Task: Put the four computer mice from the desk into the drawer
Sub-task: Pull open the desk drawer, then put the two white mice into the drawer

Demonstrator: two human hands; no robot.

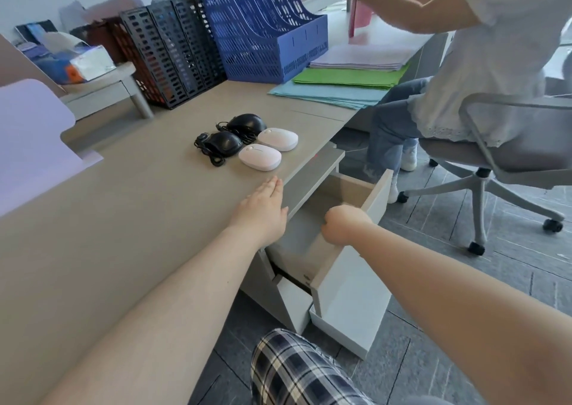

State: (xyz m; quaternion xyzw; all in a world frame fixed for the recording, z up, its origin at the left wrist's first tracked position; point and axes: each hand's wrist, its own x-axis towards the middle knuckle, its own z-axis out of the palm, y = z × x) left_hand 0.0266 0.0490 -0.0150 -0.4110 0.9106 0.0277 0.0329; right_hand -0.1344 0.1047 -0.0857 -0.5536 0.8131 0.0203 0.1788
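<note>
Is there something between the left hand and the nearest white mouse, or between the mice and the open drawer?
Nothing visible. Bare desk lies between the left hand and the nearest white mouse. The drawer is open below the desk edge; the right hand grips its front.

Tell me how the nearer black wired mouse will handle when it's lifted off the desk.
The nearer black mouse looks rigid and probably light. Its cable, bunched loosely beside it, will likely dangle or snag. The smooth domed shell may be a little slippery.

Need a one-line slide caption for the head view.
Right hand grips the open grey drawer; left hand flat on the beige desk near four mice.
</note>
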